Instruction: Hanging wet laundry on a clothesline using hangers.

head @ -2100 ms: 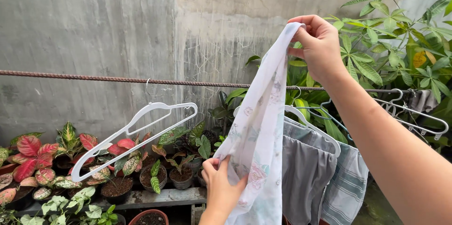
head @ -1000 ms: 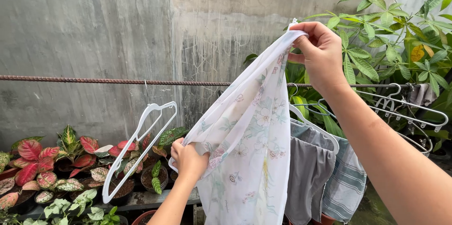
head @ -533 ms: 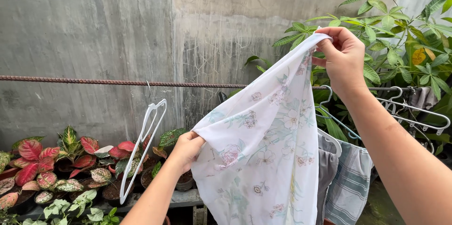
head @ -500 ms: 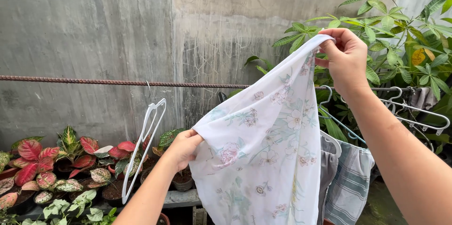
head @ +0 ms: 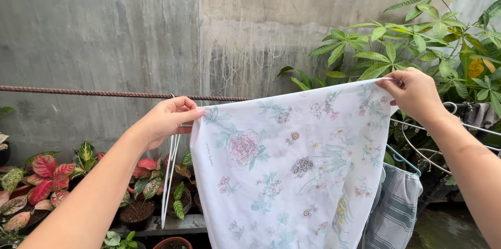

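Note:
I hold a thin white cloth with a floral print spread flat in front of me. My left hand pinches its upper left corner, just in front of a rusty ribbed metal rod. My right hand grips the upper right corner at about the same height. The cloth hangs down past the bottom of the view and hides the middle of the rod. An empty white plastic hanger dangles from the rod right below my left hand, seen edge-on.
A grey concrete wall stands behind the rod. Red-and-green potted plants sit on a low ledge at the left. A leafy green plant fills the right. A striped towel and empty hangers hang at the right.
My left hand rose from waist height to the rod and my right hand came down and moved right, so the cloth now stretches out flat. The white hanger has swung edge-on.

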